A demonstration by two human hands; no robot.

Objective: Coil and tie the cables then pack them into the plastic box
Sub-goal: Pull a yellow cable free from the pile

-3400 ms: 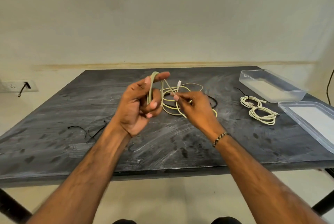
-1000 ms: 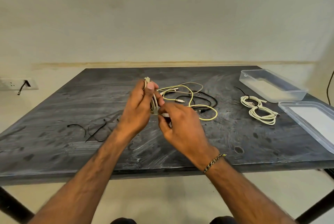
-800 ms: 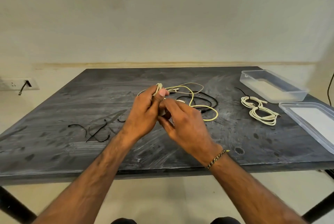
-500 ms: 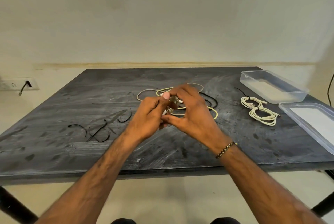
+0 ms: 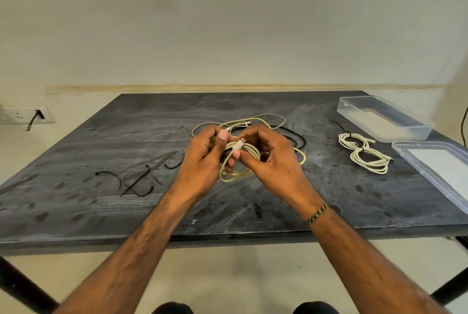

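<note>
Nearest the camera, two bare forearms reach out over the front edge of the dark table (image 5: 76, 212); the right wrist wears a braided bracelet (image 5: 317, 213). Above the tabletop the left hand (image 5: 202, 161) and the right hand (image 5: 271, 161) meet around a pale yellow coiled cable (image 5: 239, 161); the left hand's fingers are curled about the coil's left side, its thumb pressed on top; the right hand pinches the coil between thumb and curled fingers, its thumb tip just under the cable's white connector (image 5: 239, 143), which lies across the loops; the lower loops hang free below both hands.

To the left, on the table, lie several black cable ties (image 5: 136, 183), loose and curved; just behind the hands is a tangle of uncoiled cables (image 5: 278, 121), pale ones and a black one, sprawled on the surface.

To the right, well apart from the hands, sit two tied white cable coils (image 5: 364, 154), touching each other, each bound with a black tie; beside them at the right edge lies the clear lid (image 5: 435, 161); further back stands the plastic box (image 5: 385, 118), open.

On the far wall at left, a socket plate (image 5: 25, 114) holds a black plug.
</note>
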